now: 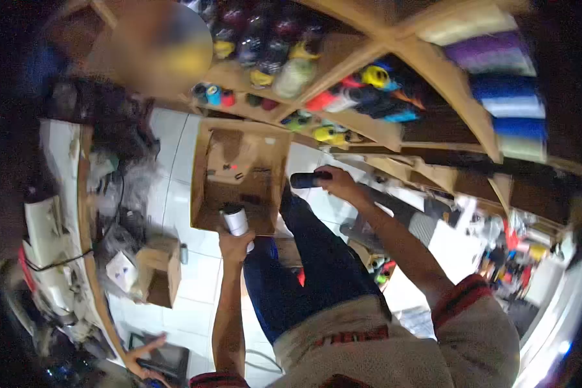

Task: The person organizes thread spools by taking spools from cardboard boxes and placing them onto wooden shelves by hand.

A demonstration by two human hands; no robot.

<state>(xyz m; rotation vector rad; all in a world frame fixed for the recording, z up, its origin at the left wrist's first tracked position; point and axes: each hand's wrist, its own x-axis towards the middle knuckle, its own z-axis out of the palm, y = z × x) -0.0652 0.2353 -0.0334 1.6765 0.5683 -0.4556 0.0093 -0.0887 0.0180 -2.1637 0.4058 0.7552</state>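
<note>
My left hand (234,246) is closed around a white thread spool (237,223) with a dark end, held over the near edge of a cardboard box (201,174). In my right hand (340,183) is a black thread spool (305,180), gripped at one end and pointing left, just beyond the box's right side. A few small dark and red bits lie on the bottom of the box. Motion blur hides the finer details of both spools.
Wooden shelves (394,42) with many coloured thread spools (375,76) stand ahead and to the right. To the left is a table edge (87,213) with a white sewing machine (48,258). A smaller carton (174,258) sits on the tiled floor (174,152). Another person is at upper left.
</note>
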